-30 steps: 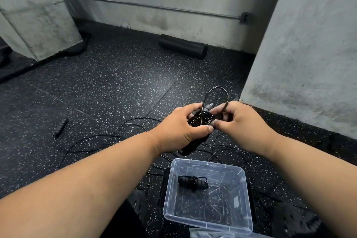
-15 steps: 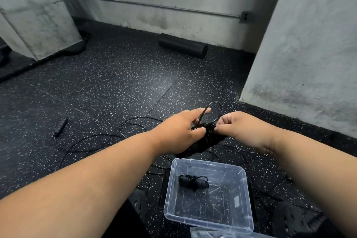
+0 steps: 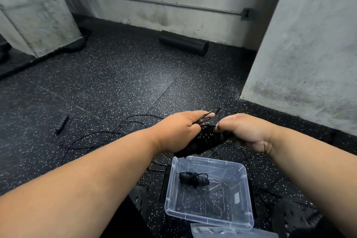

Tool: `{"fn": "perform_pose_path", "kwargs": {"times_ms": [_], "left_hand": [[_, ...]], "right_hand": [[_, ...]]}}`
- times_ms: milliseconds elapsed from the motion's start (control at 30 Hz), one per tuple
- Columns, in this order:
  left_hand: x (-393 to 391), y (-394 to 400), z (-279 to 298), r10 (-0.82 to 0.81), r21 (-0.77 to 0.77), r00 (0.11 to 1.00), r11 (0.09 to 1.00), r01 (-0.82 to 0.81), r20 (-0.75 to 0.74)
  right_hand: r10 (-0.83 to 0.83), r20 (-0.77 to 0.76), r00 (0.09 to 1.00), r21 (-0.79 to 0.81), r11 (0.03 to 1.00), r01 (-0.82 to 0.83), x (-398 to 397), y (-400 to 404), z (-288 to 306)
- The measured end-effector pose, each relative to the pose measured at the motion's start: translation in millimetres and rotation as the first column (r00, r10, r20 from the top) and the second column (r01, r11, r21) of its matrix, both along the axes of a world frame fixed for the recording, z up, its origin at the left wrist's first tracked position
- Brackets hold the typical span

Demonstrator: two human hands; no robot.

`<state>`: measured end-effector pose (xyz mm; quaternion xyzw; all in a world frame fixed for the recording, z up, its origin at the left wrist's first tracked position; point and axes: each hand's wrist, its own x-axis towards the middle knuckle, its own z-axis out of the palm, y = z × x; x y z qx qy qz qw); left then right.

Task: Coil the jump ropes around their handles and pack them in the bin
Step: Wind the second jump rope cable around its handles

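**Coiling a jump rope above an open bin**

A black jump rope bundle [image 3: 205,141], its thin cord wound round the paired handles, is held in the air just above the far edge of a clear plastic bin [image 3: 249,195] on the speckled rubber floor [image 3: 116,87]. Its long axis runs diagonally, near-left to far-right. The left hand [image 3: 179,131] grips the handles and pinches a small cord loop [image 3: 207,117]; the right hand [image 3: 245,131] is clenched on the bundle's far end. The cord looks light, springy and likely to unwind, so the stiff ridged handles seem the safest hold. Another coiled rope [image 3: 194,178] lies inside the bin. Loose cord [image 3: 108,133] trails left.
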<state>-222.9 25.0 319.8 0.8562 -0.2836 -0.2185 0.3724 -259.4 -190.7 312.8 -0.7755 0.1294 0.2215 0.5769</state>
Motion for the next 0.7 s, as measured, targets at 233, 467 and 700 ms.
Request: {"fn": "perform_pose_path", "kwargs": {"times_ms": [233, 467, 700], "left_hand": [[5.3, 2.8, 5.1, 0.008, -0.072, 0.995, 0.997, 0.0, 0.103], [4.6, -1.5, 1.3, 0.093, -0.15, 0.981, 0.986, -0.068, 0.171], [1.9, -3.0, 7.3, 0.099, -0.137, 0.987, 0.987, -0.081, 0.128]], "right_hand": [[-0.093, -0.108, 0.99, 0.171, 0.979, 0.11, 5.2, -3.8, -3.5], [-0.167, -0.197, 0.966, 0.195, 0.959, 0.205, 7.3, -0.6, -9.0], [-0.155, -0.226, 0.962, 0.196, 0.96, 0.201, 7.0, -0.9, -10.1]]}}
